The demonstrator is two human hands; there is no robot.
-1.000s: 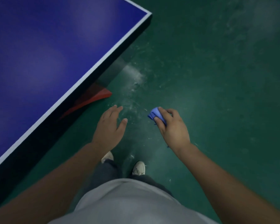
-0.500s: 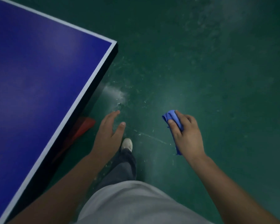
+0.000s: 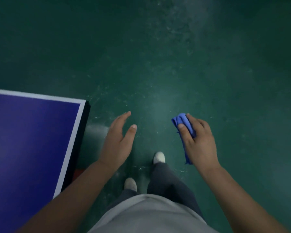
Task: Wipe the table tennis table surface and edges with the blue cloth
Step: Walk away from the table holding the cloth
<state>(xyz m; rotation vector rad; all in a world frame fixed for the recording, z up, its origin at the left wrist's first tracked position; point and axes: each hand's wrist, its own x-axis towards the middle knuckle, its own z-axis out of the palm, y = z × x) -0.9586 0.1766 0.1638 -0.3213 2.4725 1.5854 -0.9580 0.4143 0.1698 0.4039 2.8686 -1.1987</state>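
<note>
The table tennis table [image 3: 30, 140] fills the lower left, dark blue with a white line along its edges and a black side; its corner points toward the middle of the view. My right hand [image 3: 200, 142] grips the bunched blue cloth [image 3: 181, 121] in the air over the floor, well to the right of the table. My left hand [image 3: 119, 142] hangs with straight, relaxed fingers just right of the table's corner, holding nothing and touching nothing.
Scuffed green floor [image 3: 175, 64] spreads ahead and to the right. My two white shoes [image 3: 159, 157] and dark trousers show below the hands. A red part of the table's frame [image 3: 77, 172] peeks out under its edge.
The table has slid left and down in view as I walk past its corner. Both hands kept their poses, the right one still gripping the cloth.
</note>
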